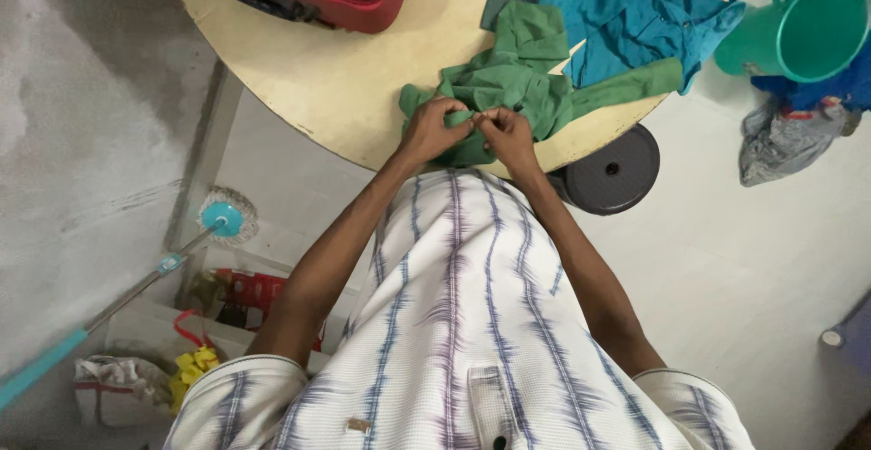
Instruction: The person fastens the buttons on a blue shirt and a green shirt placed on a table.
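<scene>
Green cloth (508, 83) sits bunched at the near edge of the round table (299, 78), mid-frame. Both hands, left hand (435, 128) and right hand (508, 137), pinch its edge shut-fingered. Looks barely started; teal cloth (626, 5) upper right lies untouched.

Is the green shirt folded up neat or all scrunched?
Scrunched. The green shirt lies bunched in wrinkles on the round table, with both hands pinching its near edge.
</scene>
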